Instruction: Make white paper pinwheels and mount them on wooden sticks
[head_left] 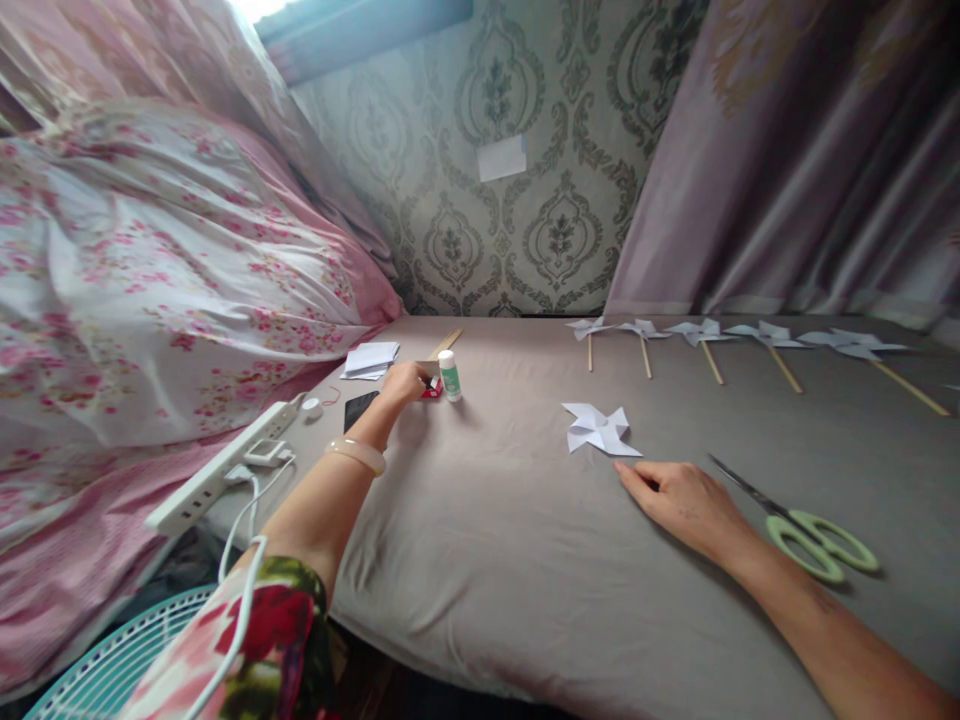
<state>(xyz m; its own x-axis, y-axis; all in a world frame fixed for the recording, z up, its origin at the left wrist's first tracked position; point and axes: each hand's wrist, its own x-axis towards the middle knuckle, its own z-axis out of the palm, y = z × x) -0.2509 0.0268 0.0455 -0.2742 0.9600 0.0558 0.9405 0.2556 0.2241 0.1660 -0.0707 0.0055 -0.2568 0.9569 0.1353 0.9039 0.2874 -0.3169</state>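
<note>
My left hand (pixel 405 383) reaches to the far left of the bed, its fingers bent at a small red box (pixel 433 388). The fingertips are hidden, so whatever they pinch does not show. Just right of the box stands a white and green glue stick (pixel 450 378), upright. My right hand (pixel 679 500) rests on the sheet with fingers curled together and nothing visible in them. Its fingertips lie close to the near corner of a white paper pinwheel (pixel 598 430), which has no stick attached. Green-handled scissors (pixel 802 530) lie spread to the right of that hand.
Several paper pinwheels on sticks (pixel 703 335) line the far right. Folded white papers (pixel 370 360), wooden sticks (pixel 448 344) and a black phone (pixel 360 410) lie around my left hand. A power strip (pixel 225 467) with white cables runs along the left edge, above a teal fan guard (pixel 124 650).
</note>
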